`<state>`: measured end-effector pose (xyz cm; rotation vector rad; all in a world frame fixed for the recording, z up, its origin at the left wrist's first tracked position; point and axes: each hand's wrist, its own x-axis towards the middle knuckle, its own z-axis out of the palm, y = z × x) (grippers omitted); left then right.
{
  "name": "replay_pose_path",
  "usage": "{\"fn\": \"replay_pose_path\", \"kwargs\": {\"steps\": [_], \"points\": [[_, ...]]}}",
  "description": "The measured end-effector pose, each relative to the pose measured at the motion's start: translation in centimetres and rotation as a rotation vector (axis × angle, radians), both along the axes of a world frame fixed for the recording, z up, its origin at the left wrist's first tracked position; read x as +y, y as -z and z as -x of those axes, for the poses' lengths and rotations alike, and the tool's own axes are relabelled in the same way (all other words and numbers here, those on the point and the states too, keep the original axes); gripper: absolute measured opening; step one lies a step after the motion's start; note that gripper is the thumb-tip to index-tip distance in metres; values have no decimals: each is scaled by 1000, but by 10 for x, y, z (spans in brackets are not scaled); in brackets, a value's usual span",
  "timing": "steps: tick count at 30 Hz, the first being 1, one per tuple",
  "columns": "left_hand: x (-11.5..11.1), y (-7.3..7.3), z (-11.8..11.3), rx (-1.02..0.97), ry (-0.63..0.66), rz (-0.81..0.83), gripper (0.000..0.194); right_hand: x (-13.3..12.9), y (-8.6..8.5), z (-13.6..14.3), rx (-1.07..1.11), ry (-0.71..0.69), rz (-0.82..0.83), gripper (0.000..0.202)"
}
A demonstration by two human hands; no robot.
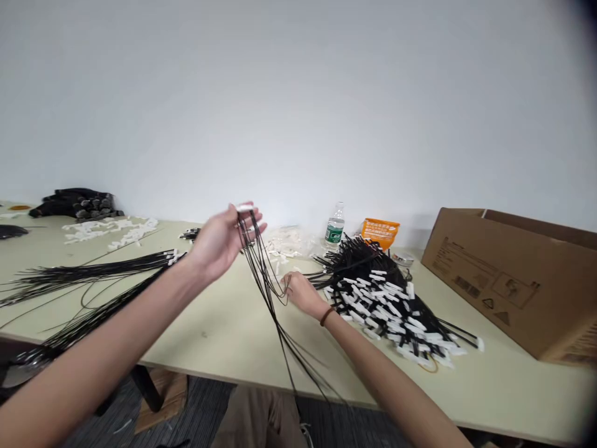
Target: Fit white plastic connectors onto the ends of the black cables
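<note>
My left hand (pixel 222 241) is raised above the table, closed on a bundle of thin black cables (pixel 265 283) by its white connector end (pixel 245 208). The cables hang down past the table's front edge, their lower ends smeared by motion. Lower and to the right, my right hand (pixel 303 292) has its fingertips pinched around a loop of the same cables; the fingers are partly blurred. Right of it lies a large heap of black cables with white connectors (pixel 387 311).
More black cables (pixel 93 274) lie on the table (pixel 209 336) at left, behind them white connectors (pixel 133 233) and dark bundled sleeves (pixel 77 202). A water bottle (pixel 334 227), an orange packet (pixel 380 232) and a clear plastic bag (pixel 291 239) stand at the back. A cardboard box (pixel 508 286) occupies the right.
</note>
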<state>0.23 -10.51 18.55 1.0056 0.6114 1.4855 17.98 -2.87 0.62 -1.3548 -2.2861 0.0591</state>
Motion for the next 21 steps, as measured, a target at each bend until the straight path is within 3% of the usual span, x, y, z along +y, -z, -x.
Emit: {"fn": "replay_pose_path", "kwargs": {"steps": [3,6,9,12,16,21], "points": [[24,31,-9,-111,40,170,26,10,2,1,13,-1,-22,21],[60,70,-9,-146,-12,375,22,17,6,2,40,-28,-42,26],[95,112,-4,-144,-93,551,22,20,13,3,50,-70,-51,42],[117,145,1,-170,-76,603,22,19,17,4,106,-131,-27,59],[122,163,4,-84,-33,472,19,10,14,8,458,-258,229,54],[110,157,5,-77,25,412,15,-13,0,15,993,-336,822,35]]}}
